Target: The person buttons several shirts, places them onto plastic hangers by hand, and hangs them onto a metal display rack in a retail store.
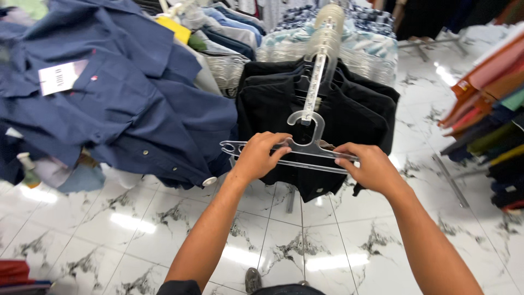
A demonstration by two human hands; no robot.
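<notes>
Two hands on a clear hanger at the shirt rack

The clear plastic hanger (297,148) is held level just in front of the black shirts (316,109), its hook at the rack's white rail (315,82). The left hand (259,157) is closed around the hanger's left arm; the right hand (368,166) pinches its right arm. Left of the black shirts lies a pile of navy shirts (109,93) with a white tag (61,76). Below the black shirts is the white marble floor (136,224). Right of them hang folded coloured clothes (491,98)

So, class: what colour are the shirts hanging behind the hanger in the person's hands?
Black shirts, behind the clear hanger; the head view shows it.
</notes>
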